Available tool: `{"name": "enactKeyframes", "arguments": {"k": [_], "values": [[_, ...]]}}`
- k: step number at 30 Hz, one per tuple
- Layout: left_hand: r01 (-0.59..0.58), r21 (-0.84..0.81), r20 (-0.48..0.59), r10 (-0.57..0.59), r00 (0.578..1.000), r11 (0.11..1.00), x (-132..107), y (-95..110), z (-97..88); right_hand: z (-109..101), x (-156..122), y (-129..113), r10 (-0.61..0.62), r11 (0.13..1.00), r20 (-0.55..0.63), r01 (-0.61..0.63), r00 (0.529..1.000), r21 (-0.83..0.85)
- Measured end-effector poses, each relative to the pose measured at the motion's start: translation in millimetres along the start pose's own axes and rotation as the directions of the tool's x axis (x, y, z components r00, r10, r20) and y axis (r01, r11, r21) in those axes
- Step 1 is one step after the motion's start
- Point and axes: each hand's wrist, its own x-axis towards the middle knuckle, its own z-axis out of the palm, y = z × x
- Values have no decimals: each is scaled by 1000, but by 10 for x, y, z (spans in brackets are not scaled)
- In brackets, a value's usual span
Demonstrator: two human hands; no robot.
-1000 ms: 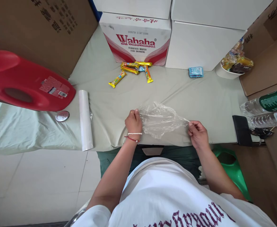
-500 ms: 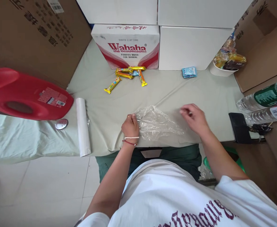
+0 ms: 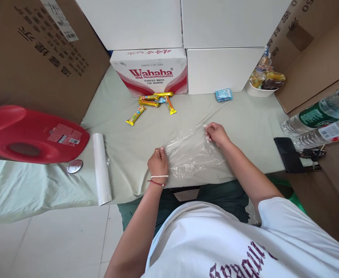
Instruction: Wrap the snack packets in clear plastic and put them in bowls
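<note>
A thin, clear plastic bag or sheet of film (image 3: 191, 154) stretches over the table's front part. My left hand (image 3: 158, 161) grips its left end, fingers closed round the gathered plastic. At the upper right corner, my right hand (image 3: 216, 133) pinches the same plastic between thumb and fingers. Creases run across it from one hand to the other, and its lower right part lies loose and crumpled. Whether it is a bag or a single sheet, I cannot tell.
Left of my hands lies a white roll (image 3: 102, 169), near a red jug (image 3: 36, 135) and a round lid (image 3: 75, 166). Yellow-wrapped snack sticks (image 3: 149, 103) and a blue packet (image 3: 224, 95) lie before white boxes (image 3: 216, 71). Bottles (image 3: 317, 116) and a black phone (image 3: 288, 155) sit right.
My right hand, apart from the plastic before, has moved left and slightly up and now pinches its upper right corner. The plastic is pulled tauter. The camera view has shifted a little.
</note>
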Motion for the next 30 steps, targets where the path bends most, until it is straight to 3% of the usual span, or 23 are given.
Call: {"name": "enactKeyframes", "arguments": {"k": [4, 7, 9, 10, 11, 12, 14, 15, 17, 20, 22, 24, 30], "values": [[35, -128, -41, -41, 998, 991, 70, -57, 28, -86, -4, 24, 32, 999, -24, -32, 999, -15], [38, -168, -198, -71, 978, 985, 56, -68, -16, -31, -25, 49, -7, 997, -26, 5, 1000, -75], [-71, -100, -356, 31, 934, 992, 17, -42, -81, 28, -14, 53, -30, 992, -3, 30, 1000, -123], [-162, -38, -388, 135, 912, 986, -2, -22, -115, 56, -1, 51, -41, 989, 16, 42, 999, -141], [-274, 30, -356, 267, 896, 961, -17, 1, -144, 80, 15, 45, -49, 987, 36, 54, 998, -153], [-392, 82, -256, 399, 880, 916, -26, 22, -163, 98, 30, 36, -57, 986, 51, 64, 997, -153], [-562, 110, 20, 563, 826, 820, -31, 49, -164, 110, 37, 6, -94, 986, 58, 101, 994, -135], [-592, 113, 138, 577, 805, 798, -30, 50, -145, 106, 19, -12, -131, 982, 44, 136, 990, -133], [-572, 154, 269, 523, 809, 806, -37, 33, -85, 91, -70, -47, -228, 955, -9, 222, 974, -194], [-544, 215, 319, 468, 824, 811, -83, -8, -6, 111, -301, -66, -281, 857, 0, 250, 960, -451], [-562, 219, 328, 483, 812, 797, -122, -20, 7, 162, -442, -56, -218, 760, 73, 216, 973, -613], [-567, 222, 329, 486, 810, 793, -147, -18, -7, 205, -520, -39, -155, 725, 108, 188, 982, -662], [-508, 235, 345, 418, 841, 829, -138, -12, -62, 37, -501, 34, -69, 948, 18, 71, 997, -311]]}}
